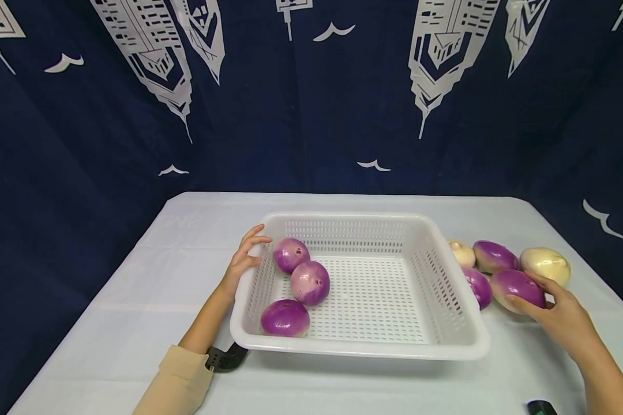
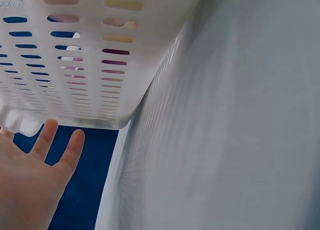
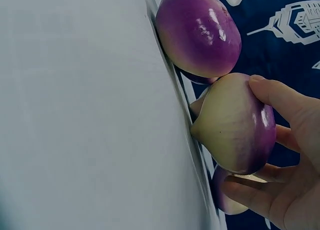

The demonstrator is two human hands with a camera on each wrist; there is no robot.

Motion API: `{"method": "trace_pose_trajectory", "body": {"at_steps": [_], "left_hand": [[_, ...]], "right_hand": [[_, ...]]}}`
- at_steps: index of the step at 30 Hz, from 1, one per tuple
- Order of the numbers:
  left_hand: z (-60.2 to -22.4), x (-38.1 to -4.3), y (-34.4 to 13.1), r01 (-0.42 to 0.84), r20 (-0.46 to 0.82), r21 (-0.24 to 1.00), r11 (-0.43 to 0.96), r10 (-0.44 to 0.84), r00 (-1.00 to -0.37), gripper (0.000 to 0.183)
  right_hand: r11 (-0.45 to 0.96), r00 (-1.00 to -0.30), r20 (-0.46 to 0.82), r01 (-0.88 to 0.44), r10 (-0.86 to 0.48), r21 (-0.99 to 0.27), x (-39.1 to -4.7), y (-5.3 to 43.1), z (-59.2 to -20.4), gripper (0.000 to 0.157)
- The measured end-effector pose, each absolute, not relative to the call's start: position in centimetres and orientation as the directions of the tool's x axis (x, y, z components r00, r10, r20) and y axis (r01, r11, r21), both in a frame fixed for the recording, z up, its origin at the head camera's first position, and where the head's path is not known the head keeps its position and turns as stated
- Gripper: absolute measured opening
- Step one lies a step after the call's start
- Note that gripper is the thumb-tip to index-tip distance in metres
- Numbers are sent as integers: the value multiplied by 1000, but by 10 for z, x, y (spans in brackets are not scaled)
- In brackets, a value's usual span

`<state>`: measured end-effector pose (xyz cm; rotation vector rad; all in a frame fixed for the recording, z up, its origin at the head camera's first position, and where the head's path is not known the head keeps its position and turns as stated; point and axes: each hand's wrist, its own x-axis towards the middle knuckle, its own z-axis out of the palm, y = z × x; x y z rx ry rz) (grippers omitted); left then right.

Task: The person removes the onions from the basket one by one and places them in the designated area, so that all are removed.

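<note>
Head view: right grip [image 1: 568, 318] curls round a purple turnip [image 1: 516, 288], left grip [image 1: 240, 266] lies spread beside the basket [image 1: 363, 349].

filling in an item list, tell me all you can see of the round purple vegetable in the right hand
The round purple vegetable looks like a turnip: smooth, glossy and whole where visible, purple on one side and fading to cream toward a pointed tip. The right hand grips it with its fingers. It is right of the white basket, among other vegetables; whether it rests on the table is unclear.
</note>
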<state>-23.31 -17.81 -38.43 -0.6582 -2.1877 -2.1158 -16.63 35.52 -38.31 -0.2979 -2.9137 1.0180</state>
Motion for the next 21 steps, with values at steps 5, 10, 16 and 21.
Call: {"method": "trace_pose_trajectory", "body": {"at_steps": [5, 10, 16, 21], "left_hand": [[-385, -233, -178, 323, 314, 946, -11, 275, -909, 43], [-385, -234, -178, 330, 321, 944, -12, 272, -907, 43], [-385, -233, -178, 324, 316, 946, -20, 278, -907, 43], [-384, -233, -177, 318, 315, 947, -35, 276, -908, 44]], "right_hand": [[768, -974, -91, 218, 205, -602, -167, 358, -382, 83], [758, -969, -148, 249, 200, -604, -167, 360, -381, 86], [753, -969, -145, 247, 201, -610, -167, 359, -380, 86], [742, -970, -130, 240, 205, -626, -166, 358, -379, 85]]}}
